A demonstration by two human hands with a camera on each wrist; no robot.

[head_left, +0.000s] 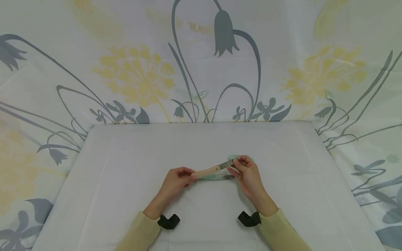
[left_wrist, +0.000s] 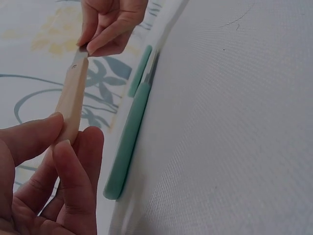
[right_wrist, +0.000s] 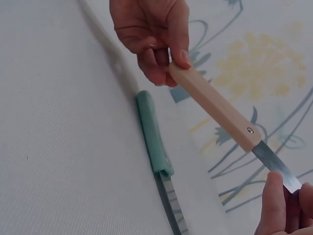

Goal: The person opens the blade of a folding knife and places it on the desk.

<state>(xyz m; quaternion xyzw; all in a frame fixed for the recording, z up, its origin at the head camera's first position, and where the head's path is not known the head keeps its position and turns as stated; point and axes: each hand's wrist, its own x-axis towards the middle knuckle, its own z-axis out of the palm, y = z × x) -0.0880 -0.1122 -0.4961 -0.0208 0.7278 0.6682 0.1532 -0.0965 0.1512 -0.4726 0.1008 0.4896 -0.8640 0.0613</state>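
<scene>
A folding knife with a beige handle (head_left: 205, 172) and a metal blade (head_left: 226, 164) is held above the table, its blade swung out. My left hand (head_left: 178, 180) pinches the end of the handle between thumb and fingers. At the other end my right hand (head_left: 250, 177) pinches the blade near its tip, which the fingers hide. Just below lies a knife with a green handle (left_wrist: 128, 142), its blade (right_wrist: 171, 203) pointing to the right. Beyond it a second green piece (left_wrist: 140, 71) lies on the table, partly behind the right hand in the head view.
A white cloth covers the table (head_left: 125, 153). Around its back and sides hangs a pale curtain (head_left: 276, 21) printed with grey and yellow flowers. A black wrist mount (head_left: 169, 222) sits at the left cuff and another black mount (head_left: 249, 219) at the right.
</scene>
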